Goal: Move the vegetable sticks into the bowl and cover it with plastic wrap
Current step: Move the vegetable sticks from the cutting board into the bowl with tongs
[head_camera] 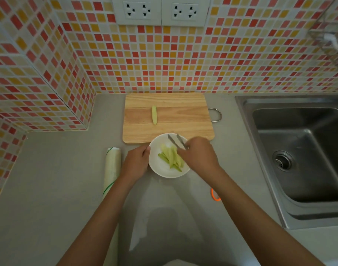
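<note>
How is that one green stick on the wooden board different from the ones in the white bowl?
The lone stick lies alone on the cutting board, pointing straight away from the person; the sticks in the bowl are heaped together, overlapping and slanted. The lone stick is untouched, while the right hand holds metal tongs over the bowl and the left hand steadies its rim. Both are pale green strips.

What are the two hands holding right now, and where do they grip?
The right hand holds metal tongs by their handle end; the left hand grips the white bowl at its left rim.
</note>
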Demonstrator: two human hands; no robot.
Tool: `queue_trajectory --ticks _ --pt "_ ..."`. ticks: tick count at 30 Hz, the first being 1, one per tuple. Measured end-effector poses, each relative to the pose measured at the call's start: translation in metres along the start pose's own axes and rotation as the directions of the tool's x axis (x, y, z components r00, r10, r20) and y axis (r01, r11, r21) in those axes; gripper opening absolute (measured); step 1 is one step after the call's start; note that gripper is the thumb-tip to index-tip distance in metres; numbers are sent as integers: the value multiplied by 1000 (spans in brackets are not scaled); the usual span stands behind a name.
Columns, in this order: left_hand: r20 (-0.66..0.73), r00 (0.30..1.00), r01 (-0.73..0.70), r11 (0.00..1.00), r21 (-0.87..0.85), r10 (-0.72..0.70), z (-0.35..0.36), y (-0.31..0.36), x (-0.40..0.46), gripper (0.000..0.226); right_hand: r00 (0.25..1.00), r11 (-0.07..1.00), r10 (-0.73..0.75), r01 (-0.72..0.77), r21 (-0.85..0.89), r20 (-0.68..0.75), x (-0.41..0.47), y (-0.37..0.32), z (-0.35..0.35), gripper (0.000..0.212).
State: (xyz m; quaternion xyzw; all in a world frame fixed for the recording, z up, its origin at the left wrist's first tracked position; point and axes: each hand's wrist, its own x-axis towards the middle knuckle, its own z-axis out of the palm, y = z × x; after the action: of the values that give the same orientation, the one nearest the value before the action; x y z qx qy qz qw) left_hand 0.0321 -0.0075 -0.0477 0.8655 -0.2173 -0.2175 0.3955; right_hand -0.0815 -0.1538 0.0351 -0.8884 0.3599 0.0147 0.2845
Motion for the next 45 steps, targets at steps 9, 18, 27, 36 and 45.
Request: queue_trajectory --ticks 9,18,27,36,45 --pt "24 1000 7 1000 -8 -7 -2 2 0 30 997 997 -34 39 -60 70 96 -64 29 31" --pt "32 999 1 1000 3 -1 -4 4 -2 32 999 999 -47 47 4 -4 96 -42 18 35" --pt "29 999 16 1000 9 -16 -4 5 -3 32 996 999 -36 33 29 87 -22 14 15 38" --pt "28 999 22 1000 9 -23 -4 5 -2 32 999 976 17 -22 -215 -27 -21 16 14 34" --pt "43 999 28 1000 -3 -28 -5 6 -3 33 966 967 183 -210 -143 -181 119 44 1 38"
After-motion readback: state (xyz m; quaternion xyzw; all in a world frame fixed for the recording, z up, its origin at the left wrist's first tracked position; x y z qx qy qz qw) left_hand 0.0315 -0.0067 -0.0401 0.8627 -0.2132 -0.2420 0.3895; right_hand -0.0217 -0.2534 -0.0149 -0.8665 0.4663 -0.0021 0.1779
